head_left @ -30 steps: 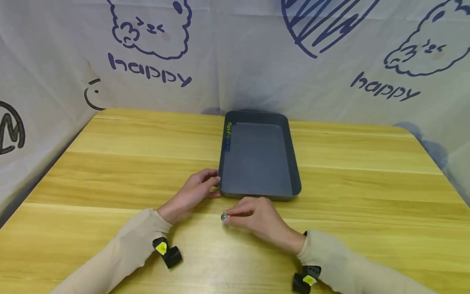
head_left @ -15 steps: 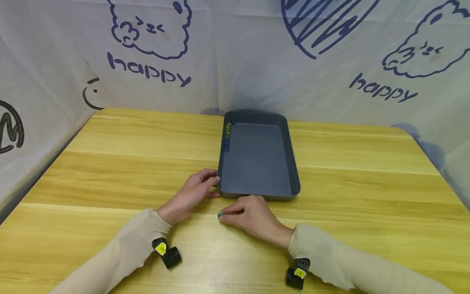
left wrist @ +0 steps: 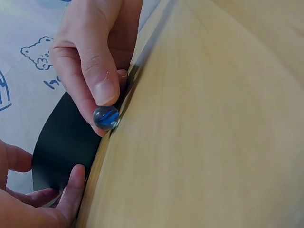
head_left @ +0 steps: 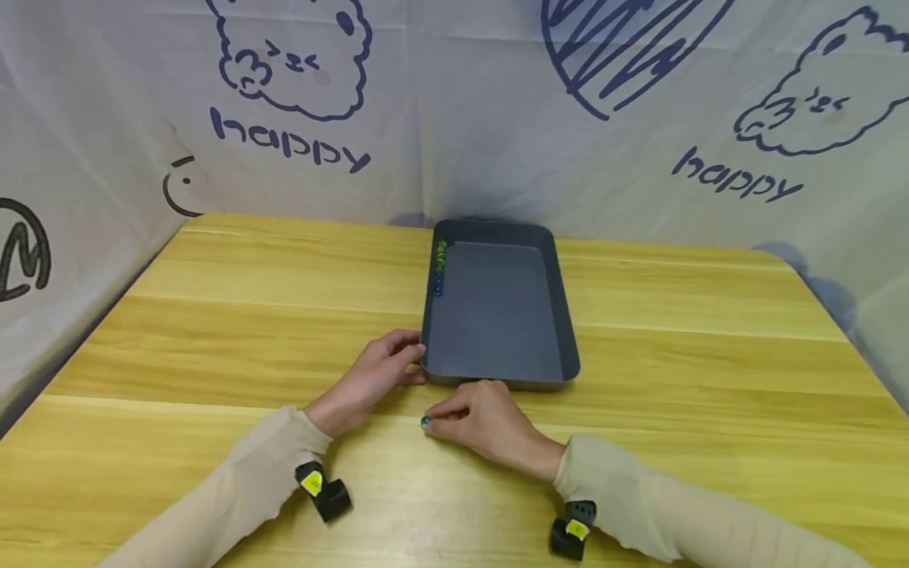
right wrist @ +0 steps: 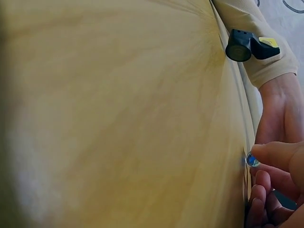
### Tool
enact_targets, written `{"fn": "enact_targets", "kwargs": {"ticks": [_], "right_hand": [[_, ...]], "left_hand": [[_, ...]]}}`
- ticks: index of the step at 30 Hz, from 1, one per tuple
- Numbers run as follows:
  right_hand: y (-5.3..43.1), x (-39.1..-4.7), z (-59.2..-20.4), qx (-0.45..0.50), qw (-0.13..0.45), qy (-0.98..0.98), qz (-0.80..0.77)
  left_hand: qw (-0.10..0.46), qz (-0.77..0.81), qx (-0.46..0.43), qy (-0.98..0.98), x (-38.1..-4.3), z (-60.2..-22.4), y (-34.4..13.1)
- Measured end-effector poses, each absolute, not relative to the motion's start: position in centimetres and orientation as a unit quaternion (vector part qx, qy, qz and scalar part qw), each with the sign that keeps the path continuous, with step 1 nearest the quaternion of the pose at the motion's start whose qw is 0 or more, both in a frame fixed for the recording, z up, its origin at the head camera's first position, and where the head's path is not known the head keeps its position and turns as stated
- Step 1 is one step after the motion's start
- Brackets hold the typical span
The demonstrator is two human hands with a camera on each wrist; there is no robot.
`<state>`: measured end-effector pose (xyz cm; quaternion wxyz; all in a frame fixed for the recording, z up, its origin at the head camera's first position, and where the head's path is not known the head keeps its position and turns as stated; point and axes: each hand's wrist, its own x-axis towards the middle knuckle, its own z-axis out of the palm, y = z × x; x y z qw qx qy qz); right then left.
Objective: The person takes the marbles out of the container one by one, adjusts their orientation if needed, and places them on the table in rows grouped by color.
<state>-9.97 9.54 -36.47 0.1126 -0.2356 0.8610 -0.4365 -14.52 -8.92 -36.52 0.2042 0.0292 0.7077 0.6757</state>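
Observation:
A clear glass marble (left wrist: pixel 106 118) with a blue swirl is pinched between the thumb and forefinger of my right hand (head_left: pixel 493 422), low over the table just in front of the tray. Beyond it lies a dark grey baking tray (head_left: pixel 504 308). My left hand (head_left: pixel 369 377) holds this tray at its near left corner, thumb at the rim and other fingers against the outside. Inside, along the tray's left wall, several yellow-green marbles (head_left: pixel 441 256) and blue marbles (head_left: pixel 438 285) form a row. The right wrist view shows the held marble (right wrist: pixel 252 159) partly behind the thumb.
The wooden table (head_left: pixel 213 331) extends to both sides of the tray. Behind it hangs a white cloth (head_left: pixel 483 118) with drawings and lettering, close to the tray's far end. Each wrist wears a small black camera (head_left: pixel 330 497).
My right hand has shifted slightly left with the marble, then has nearly stopped. The left hand and the tray stay where they were.

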Motion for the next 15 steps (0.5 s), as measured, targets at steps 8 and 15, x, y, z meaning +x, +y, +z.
{"fn": "enact_targets", "kwargs": {"ticks": [8,15], "right_hand": [[9.53,-9.97,-36.37,-0.228,0.128,0.864,-0.43],[9.49,-10.07,-36.24,-0.226,0.13,0.869,-0.421]], "left_hand": [[0.205,0.675,0.024,0.708,-14.66,-36.56,-8.87],[0.205,0.674,0.026,0.71,-14.59,-36.48,-8.9]]}}
